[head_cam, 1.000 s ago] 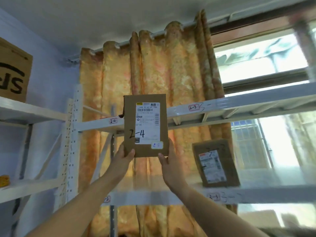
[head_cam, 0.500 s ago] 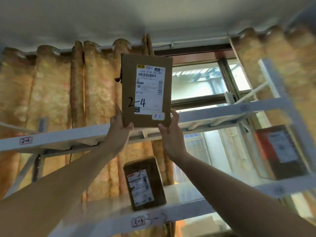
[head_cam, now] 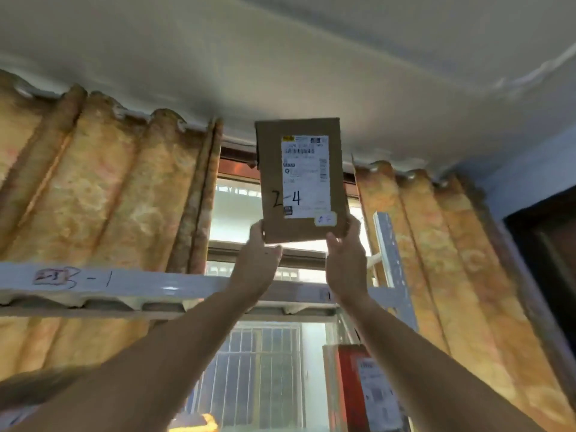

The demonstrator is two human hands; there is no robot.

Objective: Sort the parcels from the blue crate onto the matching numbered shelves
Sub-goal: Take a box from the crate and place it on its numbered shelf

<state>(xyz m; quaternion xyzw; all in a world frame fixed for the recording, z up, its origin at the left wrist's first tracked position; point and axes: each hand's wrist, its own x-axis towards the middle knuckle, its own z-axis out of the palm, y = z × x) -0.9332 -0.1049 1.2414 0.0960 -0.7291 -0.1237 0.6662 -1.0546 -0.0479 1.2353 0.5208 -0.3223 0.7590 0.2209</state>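
We hold the parcel (head_cam: 300,182) centre frame, left grip (head_cam: 256,263) and right grip (head_cam: 346,261) pinching its bottom corners; next, find shelf 2-4.

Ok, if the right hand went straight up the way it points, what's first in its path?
Apart from the parcel it grips, nothing until the ceiling; the right hand shows above the shelf beam. Depth is unclear, though.

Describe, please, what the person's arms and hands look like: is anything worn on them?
Both are bare. The left hand and right hand wear no gloves, and no watch, bracelet or band shows at either wrist. The left forearm and right forearm have no sleeves as far as the picture reaches. The picture is somewhat blurred.
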